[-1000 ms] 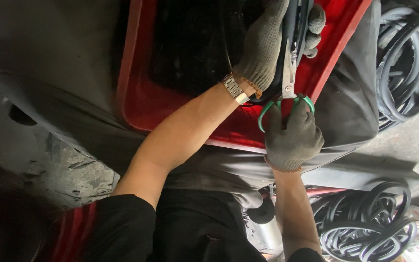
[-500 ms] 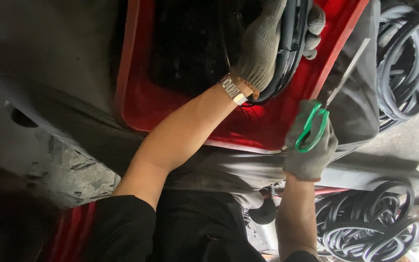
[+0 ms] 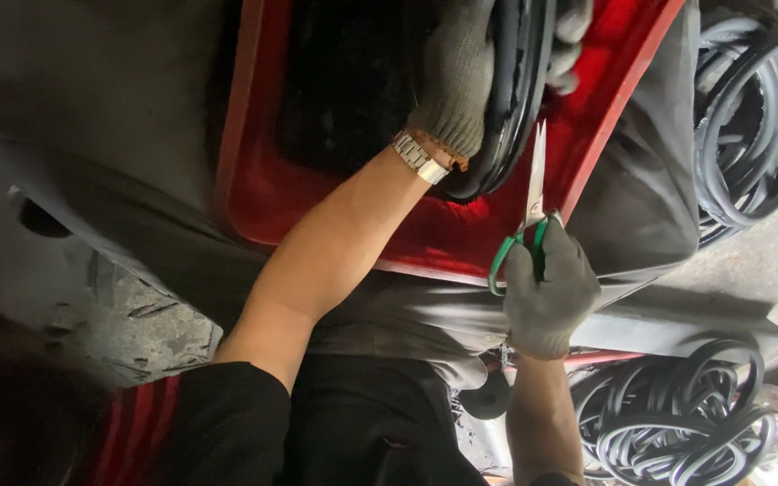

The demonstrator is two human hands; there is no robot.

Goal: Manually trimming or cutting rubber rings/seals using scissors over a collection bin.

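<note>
The left hand [image 3: 470, 81] grips the black rubber strips [image 3: 515, 99] firmly over the red tray [image 3: 623, 108], while the right hand [image 3: 547, 292], closed round green-handled scissors [image 3: 529, 211], does best to cut just beside that grip.

The light is dim and uneven. The red crate [image 3: 605, 99] is the brightest thing, its upper right wall catching a soft sheen, while its inner left part sinks into near black. Left of the crate the grey surface falls into deep shadow, and the lower left corner is a dark, unfocused mass. Right of the crate the ground looks paler, daylit. The picture is slightly soft overall, with no hard glare.
</note>
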